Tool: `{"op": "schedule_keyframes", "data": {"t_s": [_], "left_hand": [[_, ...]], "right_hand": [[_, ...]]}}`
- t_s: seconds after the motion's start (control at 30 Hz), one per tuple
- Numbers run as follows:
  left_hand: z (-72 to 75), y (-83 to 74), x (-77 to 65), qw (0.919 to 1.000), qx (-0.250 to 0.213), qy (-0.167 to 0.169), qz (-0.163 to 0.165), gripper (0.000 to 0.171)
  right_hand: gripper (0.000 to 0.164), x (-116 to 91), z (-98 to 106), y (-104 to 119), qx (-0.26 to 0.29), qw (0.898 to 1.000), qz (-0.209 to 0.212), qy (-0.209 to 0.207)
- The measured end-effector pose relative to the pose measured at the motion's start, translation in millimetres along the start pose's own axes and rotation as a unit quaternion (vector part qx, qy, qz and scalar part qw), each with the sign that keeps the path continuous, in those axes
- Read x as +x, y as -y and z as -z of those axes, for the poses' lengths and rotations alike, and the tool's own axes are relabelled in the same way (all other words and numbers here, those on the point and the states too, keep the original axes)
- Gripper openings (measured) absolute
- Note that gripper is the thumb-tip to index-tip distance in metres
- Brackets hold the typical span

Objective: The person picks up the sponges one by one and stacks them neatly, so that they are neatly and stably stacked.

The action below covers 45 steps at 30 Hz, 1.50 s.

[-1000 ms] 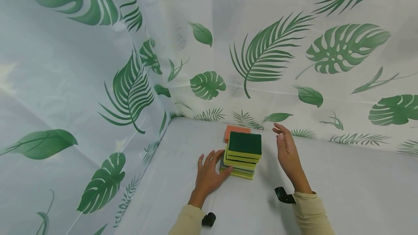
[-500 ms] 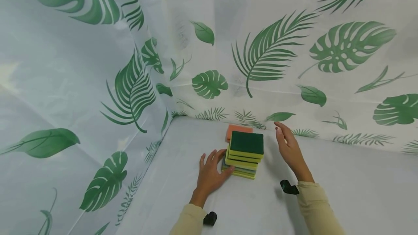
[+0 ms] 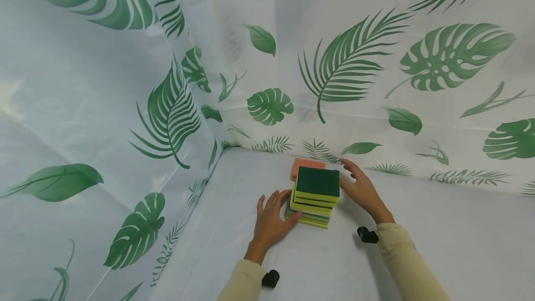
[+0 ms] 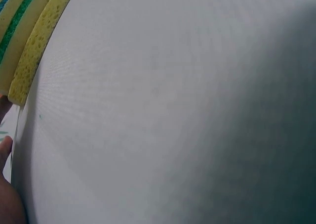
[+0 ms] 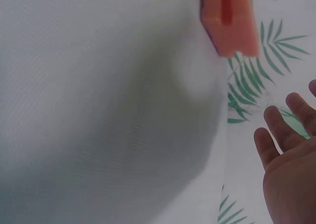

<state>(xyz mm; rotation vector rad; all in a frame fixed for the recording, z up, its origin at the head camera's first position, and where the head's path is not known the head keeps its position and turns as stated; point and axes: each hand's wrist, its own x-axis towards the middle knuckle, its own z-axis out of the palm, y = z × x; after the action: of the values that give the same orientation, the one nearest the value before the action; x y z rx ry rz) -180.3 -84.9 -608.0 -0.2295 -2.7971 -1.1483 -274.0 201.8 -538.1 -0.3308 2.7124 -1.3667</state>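
A stack of several sponges (image 3: 316,199), yellow with a dark green scouring pad on top, stands on the white surface in the head view. The left hand (image 3: 271,224) lies along the stack's left side, fingers spread and thumb near the front left edge. To the stack's right, the right hand (image 3: 363,192) is held up with fingers extended; its thumb side is near the stack, and contact cannot be told. Behind the stack sits an orange sponge-like block (image 3: 308,165), partly hidden. The left wrist view catches the layered sponges (image 4: 32,51); the right wrist view shows the fingers extended.
A white sheet printed with green leaves (image 3: 267,106) hangs at the back and left, meeting the white surface (image 3: 234,185) just behind the orange block. Black wrist-worn devices sit under both forearms, including one on the right (image 3: 368,234).
The right hand has moved left and closer to the stack's right side. The left hand stays at the stack's left side. The stack looks unchanged, apart from a slight camera shift.
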Motion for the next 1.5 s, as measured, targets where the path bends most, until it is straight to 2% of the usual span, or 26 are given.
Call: {"op": "schedule_keyframes", "data": {"t_s": [0.43, 0.77, 1.1, 1.5], "left_hand": [[3.5, -2.1, 0.5, 1.0, -0.002, -0.001, 0.002, 0.076], [3.5, 2.7, 1.0, 1.0, -0.006, 0.001, 0.003, 0.077], [4.4, 2.3, 0.8, 1.0, 0.003, 0.0, -0.006, 0.076], [3.9, 3.8, 0.2, 0.9999, 0.009, 0.005, -0.005, 0.076]], "right_hand": [[0.087, 21, -16, -6, -0.029, 0.998, 0.025, 0.055], [0.085, 32, -25, -17, -0.037, 0.993, 0.072, 0.088], [0.092, 33, -31, -22, -0.048, 0.989, 0.109, 0.092], [0.091, 38, -38, -24, -0.037, 0.992, 0.072, 0.1]]}}
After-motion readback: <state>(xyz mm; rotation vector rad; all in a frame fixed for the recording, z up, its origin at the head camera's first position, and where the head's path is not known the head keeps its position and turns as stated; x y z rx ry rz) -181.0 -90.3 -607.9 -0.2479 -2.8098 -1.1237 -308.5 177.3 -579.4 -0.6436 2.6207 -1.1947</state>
